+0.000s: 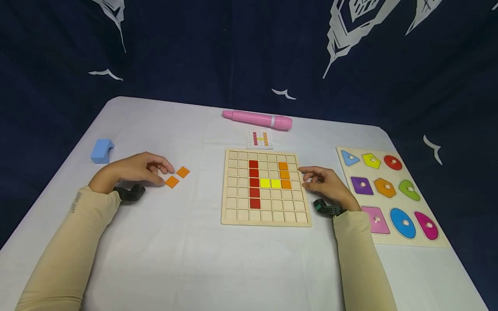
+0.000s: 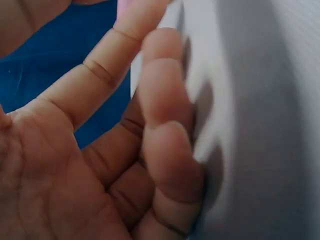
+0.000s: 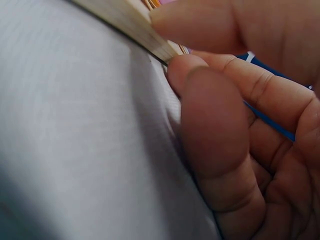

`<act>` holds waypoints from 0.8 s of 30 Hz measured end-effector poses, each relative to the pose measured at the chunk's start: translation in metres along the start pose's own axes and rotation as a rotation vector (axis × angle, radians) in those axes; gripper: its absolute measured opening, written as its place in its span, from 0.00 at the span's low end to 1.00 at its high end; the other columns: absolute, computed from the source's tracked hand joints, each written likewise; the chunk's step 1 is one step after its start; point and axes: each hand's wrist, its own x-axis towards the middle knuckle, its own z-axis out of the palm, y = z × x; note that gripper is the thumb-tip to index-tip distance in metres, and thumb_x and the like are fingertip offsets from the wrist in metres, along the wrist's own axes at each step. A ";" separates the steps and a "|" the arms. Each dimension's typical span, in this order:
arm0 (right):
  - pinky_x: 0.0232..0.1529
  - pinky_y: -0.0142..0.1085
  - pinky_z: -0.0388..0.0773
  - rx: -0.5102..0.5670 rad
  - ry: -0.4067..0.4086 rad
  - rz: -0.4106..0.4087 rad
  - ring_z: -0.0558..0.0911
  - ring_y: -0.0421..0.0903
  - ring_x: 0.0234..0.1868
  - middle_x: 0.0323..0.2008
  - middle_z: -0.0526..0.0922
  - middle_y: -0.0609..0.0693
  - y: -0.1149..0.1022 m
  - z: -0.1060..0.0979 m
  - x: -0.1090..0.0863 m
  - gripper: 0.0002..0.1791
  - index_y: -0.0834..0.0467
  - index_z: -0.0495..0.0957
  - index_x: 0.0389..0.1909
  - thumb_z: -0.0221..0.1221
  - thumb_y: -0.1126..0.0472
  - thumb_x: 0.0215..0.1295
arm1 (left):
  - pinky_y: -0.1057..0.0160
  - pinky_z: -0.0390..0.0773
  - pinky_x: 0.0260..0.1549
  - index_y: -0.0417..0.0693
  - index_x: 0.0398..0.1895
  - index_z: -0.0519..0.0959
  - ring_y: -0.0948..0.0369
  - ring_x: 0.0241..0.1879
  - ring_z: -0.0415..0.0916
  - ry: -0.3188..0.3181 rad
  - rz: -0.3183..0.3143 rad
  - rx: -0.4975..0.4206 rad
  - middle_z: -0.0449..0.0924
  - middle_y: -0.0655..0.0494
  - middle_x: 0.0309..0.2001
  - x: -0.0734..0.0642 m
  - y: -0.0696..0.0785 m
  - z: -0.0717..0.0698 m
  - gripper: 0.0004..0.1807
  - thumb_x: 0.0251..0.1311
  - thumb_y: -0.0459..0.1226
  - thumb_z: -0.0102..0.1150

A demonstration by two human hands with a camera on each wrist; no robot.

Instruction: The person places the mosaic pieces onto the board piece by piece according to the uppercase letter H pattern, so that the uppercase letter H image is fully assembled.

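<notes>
A square wooden grid board (image 1: 266, 218) lies on the table, holding a column of several red tiles (image 1: 254, 183), two yellow tiles (image 1: 270, 183) and three orange tiles (image 1: 284, 175). My right hand (image 1: 324, 183) rests at its right edge, thumb and index fingertips touching the rim; the other fingers curl loosely beside it. Left of the board are two loose orange tiles, a nearer one (image 1: 171, 182) and a farther one (image 1: 183, 172). Beside them my left hand (image 1: 136, 169) hovers low, thumb tip close to the nearer tile. In the left wrist view, nothing shows between its loosely bent fingers.
Behind the board lie a small pattern card (image 1: 258, 138) and a pink pen-shaped object (image 1: 256, 119). A blue arched block (image 1: 102, 151) stands at far left. A knobbed shape puzzle (image 1: 393, 194) lies to the right, partly behind my right forearm.
</notes>
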 end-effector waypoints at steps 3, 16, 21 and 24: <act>0.35 0.26 0.71 0.004 -0.001 -0.007 0.73 0.39 0.34 0.40 0.82 0.48 0.000 0.000 0.000 0.26 0.76 0.76 0.67 0.66 0.73 0.69 | 0.68 0.68 0.31 0.32 0.55 0.84 0.62 0.30 0.67 0.005 0.007 0.008 0.77 0.52 0.44 0.001 -0.001 0.002 0.22 0.57 0.27 0.75; 0.36 0.26 0.72 0.001 -0.004 -0.011 0.73 0.39 0.34 0.39 0.82 0.46 0.001 0.000 0.000 0.27 0.77 0.75 0.67 0.66 0.74 0.68 | 0.66 0.64 0.27 0.36 0.51 0.88 0.61 0.26 0.64 0.027 0.018 0.077 0.74 0.53 0.41 0.004 -0.006 0.005 0.19 0.55 0.30 0.79; 0.36 0.26 0.71 0.011 -0.002 -0.010 0.73 0.39 0.34 0.39 0.82 0.49 0.002 -0.001 0.000 0.27 0.76 0.76 0.67 0.66 0.74 0.69 | 0.66 0.63 0.26 0.36 0.50 0.88 0.61 0.26 0.63 0.038 0.018 0.079 0.75 0.54 0.41 0.004 -0.006 0.005 0.19 0.55 0.32 0.80; 0.35 0.26 0.71 0.013 -0.003 -0.014 0.73 0.39 0.33 0.40 0.83 0.50 0.002 -0.001 -0.001 0.26 0.76 0.76 0.67 0.66 0.73 0.69 | 0.66 0.64 0.27 0.37 0.49 0.89 0.61 0.26 0.64 0.040 0.019 0.078 0.76 0.54 0.40 0.004 -0.006 0.006 0.18 0.55 0.32 0.81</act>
